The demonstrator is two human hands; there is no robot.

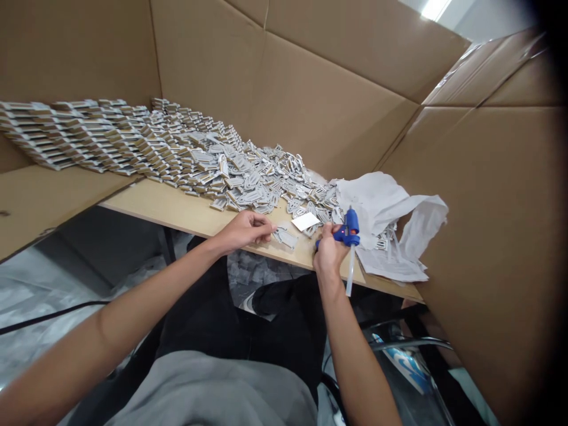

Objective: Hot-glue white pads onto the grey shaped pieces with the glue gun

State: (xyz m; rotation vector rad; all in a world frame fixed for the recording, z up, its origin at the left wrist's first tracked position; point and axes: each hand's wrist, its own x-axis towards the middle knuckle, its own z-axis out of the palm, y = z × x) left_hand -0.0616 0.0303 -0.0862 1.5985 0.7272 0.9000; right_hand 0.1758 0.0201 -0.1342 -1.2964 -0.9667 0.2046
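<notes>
My right hand (331, 251) grips a blue hot glue gun (350, 228), and a translucent glue stick (350, 272) hangs down from it past the table edge. My left hand (242, 232) rests on the light wood tabletop (177, 210), its fingertips close to a loose grey flat piece (284, 238). Whether those fingers pinch anything is hidden. A white card (305, 221) lies between my hands, just beyond them. Behind it spreads a heap of grey pieces (252, 180), which runs into neat stacked rows (89, 133) to the left.
Crumpled white paper (381, 204) lies at the table's right end, with a few pieces on it. Cardboard walls (288, 89) surround the table on the far and right sides. A cardboard shelf (44, 201) sits at the left, and a chair (408, 349) stands below right.
</notes>
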